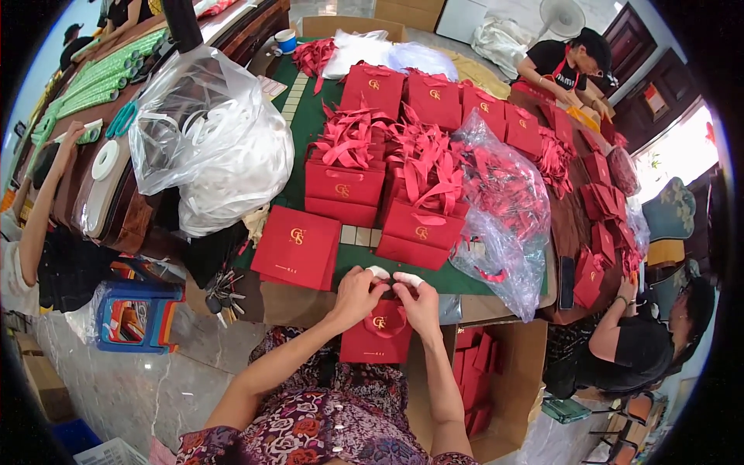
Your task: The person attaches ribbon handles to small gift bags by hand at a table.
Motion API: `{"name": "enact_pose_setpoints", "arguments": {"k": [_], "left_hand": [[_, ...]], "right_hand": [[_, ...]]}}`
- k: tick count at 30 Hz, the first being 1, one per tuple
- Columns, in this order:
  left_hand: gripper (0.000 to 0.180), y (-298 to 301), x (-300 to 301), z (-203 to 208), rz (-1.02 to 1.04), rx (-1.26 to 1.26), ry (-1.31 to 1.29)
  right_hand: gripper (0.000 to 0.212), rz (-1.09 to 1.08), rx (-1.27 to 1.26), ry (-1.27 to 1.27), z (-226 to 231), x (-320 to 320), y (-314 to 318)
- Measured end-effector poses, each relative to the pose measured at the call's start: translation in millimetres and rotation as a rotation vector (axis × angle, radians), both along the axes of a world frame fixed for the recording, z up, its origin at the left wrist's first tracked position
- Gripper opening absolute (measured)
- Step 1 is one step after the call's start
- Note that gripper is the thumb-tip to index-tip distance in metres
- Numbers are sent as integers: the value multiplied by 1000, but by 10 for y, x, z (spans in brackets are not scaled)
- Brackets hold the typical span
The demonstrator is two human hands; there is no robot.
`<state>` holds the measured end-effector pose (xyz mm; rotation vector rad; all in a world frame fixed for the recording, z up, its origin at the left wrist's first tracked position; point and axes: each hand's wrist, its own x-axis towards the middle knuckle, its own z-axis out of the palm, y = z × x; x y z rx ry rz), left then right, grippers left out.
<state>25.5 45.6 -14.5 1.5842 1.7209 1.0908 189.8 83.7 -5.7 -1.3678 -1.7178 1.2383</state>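
Observation:
In front of me, a small red paper gift bag (364, 347) with a gold emblem hangs upright over my lap. At its top edge, my left hand (358, 296) is closed in a pinch. My right hand (418, 304) pinches the same edge a little to the right; white wraps cover a fingertip on each hand. The bag's red ribbon handle (397, 324) loops down over its front. What exactly lies between the fingertips is too small to make out. Just beyond my left hand, flat red bags (294, 246) lie stacked at the table's near edge.
Finished-looking red bags (345, 190) with ribbons stand in rows on the green tabletop (496, 285). A clear plastic bag (508, 201) of red ribbons lies right. Below stands a cardboard box (508, 380) holding red bags. Left are white ribbon rolls (232, 155) and a blue stool (139, 314). Co-workers sit around.

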Motion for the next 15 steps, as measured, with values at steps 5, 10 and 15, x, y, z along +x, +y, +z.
{"name": "enact_pose_setpoints", "arguments": {"k": [5, 10, 15], "left_hand": [[15, -32, -4, -13, 35, 35, -76], [14, -61, 5, -107, -2, 92, 15], [24, -88, 7, -54, -75, 97, 132]], "right_hand": [[24, 42, -54, 119, 52, -37, 16], [20, 49, -101, 123, 47, -53, 30], [12, 35, -116, 213, 62, -77, 19]]}}
